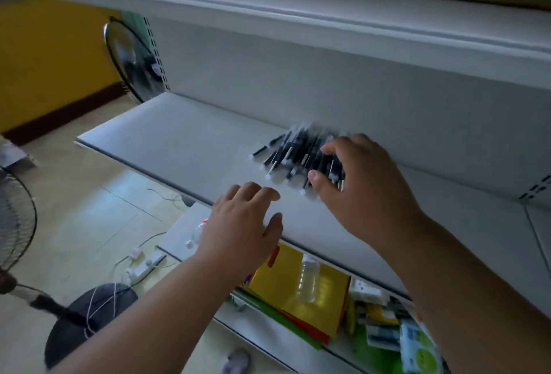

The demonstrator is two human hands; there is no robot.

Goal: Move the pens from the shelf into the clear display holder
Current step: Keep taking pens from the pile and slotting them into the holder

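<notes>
Task at its start. The black pens (pixel 301 156) lie heaped on the shelf (pixel 185 135), toward the far wall. Right hand (pixel 354 182) curls over the heap, gathering some. Left hand (pixel 244 224) relaxed, holding nothing, near edge. No clear holder in view; all transfer remains.

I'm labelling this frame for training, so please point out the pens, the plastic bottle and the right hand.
pens (pixel 293 154), head view, on the black barrels in the middle of the pile.
plastic bottle (pixel 307 279), head view, on its clear body.
right hand (pixel 365 182), head view, on the back of the hand.
</notes>
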